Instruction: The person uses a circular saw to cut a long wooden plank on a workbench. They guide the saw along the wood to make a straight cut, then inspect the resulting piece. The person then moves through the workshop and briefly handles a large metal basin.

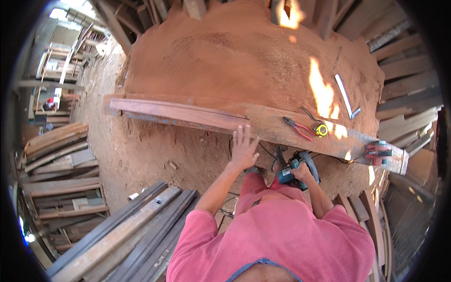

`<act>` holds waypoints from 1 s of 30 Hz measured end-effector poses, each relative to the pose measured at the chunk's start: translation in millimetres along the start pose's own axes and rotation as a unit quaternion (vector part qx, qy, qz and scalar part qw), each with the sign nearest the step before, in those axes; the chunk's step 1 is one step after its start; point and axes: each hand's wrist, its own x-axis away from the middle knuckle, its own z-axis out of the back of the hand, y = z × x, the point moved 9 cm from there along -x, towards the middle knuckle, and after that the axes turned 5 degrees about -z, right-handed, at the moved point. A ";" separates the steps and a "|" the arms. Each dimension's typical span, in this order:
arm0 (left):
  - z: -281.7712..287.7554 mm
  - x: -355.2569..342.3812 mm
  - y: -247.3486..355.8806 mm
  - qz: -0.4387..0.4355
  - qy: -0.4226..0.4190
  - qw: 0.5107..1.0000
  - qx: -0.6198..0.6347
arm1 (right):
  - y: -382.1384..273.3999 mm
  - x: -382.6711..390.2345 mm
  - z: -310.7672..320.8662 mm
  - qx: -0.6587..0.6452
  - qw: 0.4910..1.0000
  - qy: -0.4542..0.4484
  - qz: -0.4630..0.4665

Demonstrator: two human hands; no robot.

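Observation:
My left hand (243, 148) has its fingers spread at the right end of a reddish plank (181, 112), which lies on a long wooden bench board (268, 122); I cannot tell whether the fingertips touch it. My right hand (300, 171) grips a teal circular saw (289, 175), held low below the board's edge. On the board lie red-handled pliers (303, 132) and a yellow tape measure (322, 130). At its right end sits a red-and-dark power tool (378, 152).
Beyond the board is a mound of sawdust (211, 56) with a metal square (344, 96). Timber stacks (406, 70) line the far and right sides. Long planks (124, 230) lie at lower left, more frames and offcuts (63, 188) at left. A cord runs near my feet.

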 end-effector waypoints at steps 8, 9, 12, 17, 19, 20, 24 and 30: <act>-123.6 148.1 -36.8 0.203 -0.069 0.943 0.254 | -96.2 48.3 -46.0 0.092 0.985 -0.008 0.146; -135.4 173.5 -46.4 0.244 -0.103 0.925 0.274 | -105.6 52.7 -57.8 0.078 0.984 -0.027 0.159; -161.3 243.8 -69.3 0.348 -0.157 0.877 0.293 | -141.2 69.8 -92.2 0.132 0.970 -0.040 0.201; -181.4 313.8 -87.2 0.403 -0.092 0.819 0.398 | -187.5 104.9 -140.2 0.109 0.967 -0.129 0.188; -183.8 329.3 -94.3 0.450 -0.028 0.769 0.453 | -220.0 146.2 -152.0 0.066 0.952 -0.154 0.255; -185.5 333.4 -94.6 0.468 0.016 0.738 0.486 | -226.9 164.6 -158.6 0.042 0.944 -0.167 0.281; -232.0 353.8 -95.2 0.512 0.213 0.573 0.604 | -272.1 224.7 -191.3 0.122 0.873 -0.205 0.425; -151.0 269.7 -54.1 0.284 0.321 0.210 0.879 | -310.1 289.9 -161.6 0.140 0.846 -0.250 0.450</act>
